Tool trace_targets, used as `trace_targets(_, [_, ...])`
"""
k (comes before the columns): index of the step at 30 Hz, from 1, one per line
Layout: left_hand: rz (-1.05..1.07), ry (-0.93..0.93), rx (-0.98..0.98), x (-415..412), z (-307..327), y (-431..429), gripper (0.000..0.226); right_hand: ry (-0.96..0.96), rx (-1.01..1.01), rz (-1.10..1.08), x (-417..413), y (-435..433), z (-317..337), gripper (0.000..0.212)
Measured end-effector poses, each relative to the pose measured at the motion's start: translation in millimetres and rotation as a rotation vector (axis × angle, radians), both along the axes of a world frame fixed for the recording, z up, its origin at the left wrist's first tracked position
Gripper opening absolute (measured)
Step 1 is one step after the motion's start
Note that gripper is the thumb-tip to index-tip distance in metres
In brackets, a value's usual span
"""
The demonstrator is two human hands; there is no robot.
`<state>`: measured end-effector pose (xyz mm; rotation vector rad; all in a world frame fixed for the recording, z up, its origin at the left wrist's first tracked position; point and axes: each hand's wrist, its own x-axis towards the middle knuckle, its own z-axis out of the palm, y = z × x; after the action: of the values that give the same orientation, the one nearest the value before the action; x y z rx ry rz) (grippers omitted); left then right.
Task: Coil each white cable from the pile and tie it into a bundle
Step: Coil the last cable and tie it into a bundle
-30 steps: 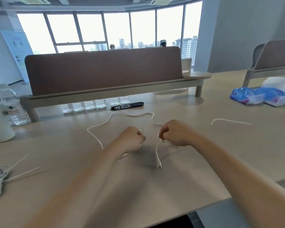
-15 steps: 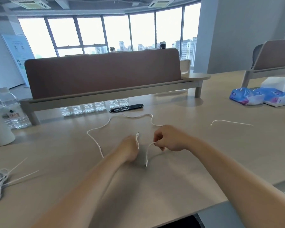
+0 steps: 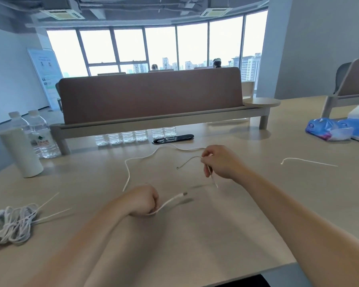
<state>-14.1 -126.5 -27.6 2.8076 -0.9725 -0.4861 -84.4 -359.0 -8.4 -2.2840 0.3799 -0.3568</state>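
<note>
Vs. half a sec ago, your hands had parted. They'd been almost knuckle to knuckle mid-worktop. Now your left hand (image 3: 144, 200) sat nearer you, low on the worktop (image 3: 216, 235), and your right hand (image 3: 221, 162) was raised, further off and to the right. The slack btwn them had opened out w/ that.

The white cable (image 3: 128, 172) was thin, round and uncoiled, w/ no tie on it. It lay in a loose wavy loop on the worktop, running from behind your left hand, out toward the far side, then round to your right hand.

Left hand: fingers curled tight round the cable, w/ a short stretch sticking out to the right and ending in its plug (image 3: 183, 194). Right hand: thumb and fingers pinched the cable, and a short tail w/ a dark tip curved out to the left. A 2nd thin white bit hung below that hand; couldn't tell if it was the same cable.

The pile of white cables (image 3: 10, 224) sat at the left edge, well apart from both hands. One loose white strand (image 3: 309, 161) lay off to the right.
</note>
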Motion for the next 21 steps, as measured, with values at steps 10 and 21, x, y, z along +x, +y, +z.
trace_targets(10, [0.326,0.044,-0.632,15,13,9,0.015,-0.122,0.457,0.222,17,21,16,0.012])
trace_targets(21, [0.167,0.352,-0.805,6,60,-25,0.02,-0.067,0.083,0.344,23,33,40,0.01])
